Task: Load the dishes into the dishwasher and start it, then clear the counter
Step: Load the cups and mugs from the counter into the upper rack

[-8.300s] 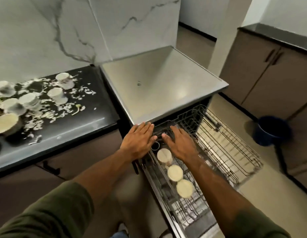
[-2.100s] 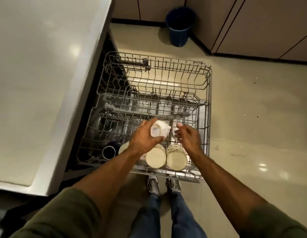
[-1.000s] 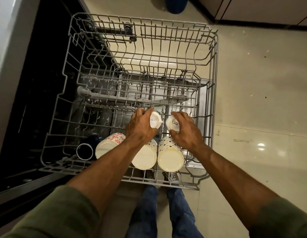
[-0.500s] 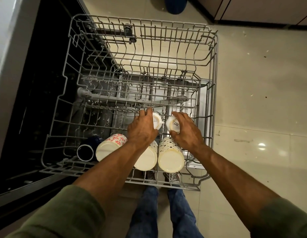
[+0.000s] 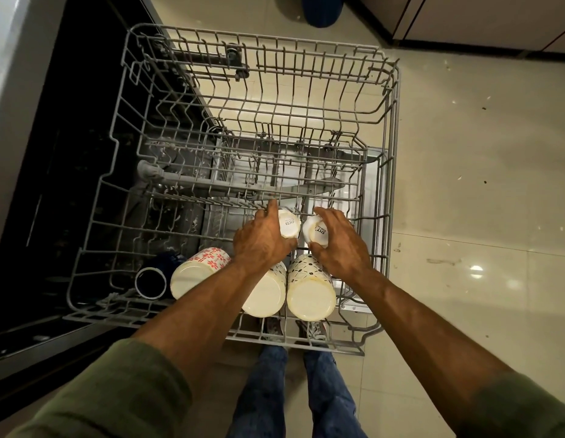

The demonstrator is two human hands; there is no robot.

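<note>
Wire rack (image 5: 390,128) holds three patterned cups and one dark mug (image 5: 151,282). Left hand (image 5: 262,241) grips a small white cup (image 5: 289,223); right hand (image 5: 339,245) grips another (image 5: 315,230).

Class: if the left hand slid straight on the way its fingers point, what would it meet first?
Probably the grey wire tine row just past the left hand, which grips a small white cup; depth is unclear, so it might pass above.

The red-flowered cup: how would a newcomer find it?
Look at the pulled-out wire rack, along its near edge. Four cups lie there in a row; the red-flowered cup is second from the left, between a dark blue mug and black-patterned cups.
</note>
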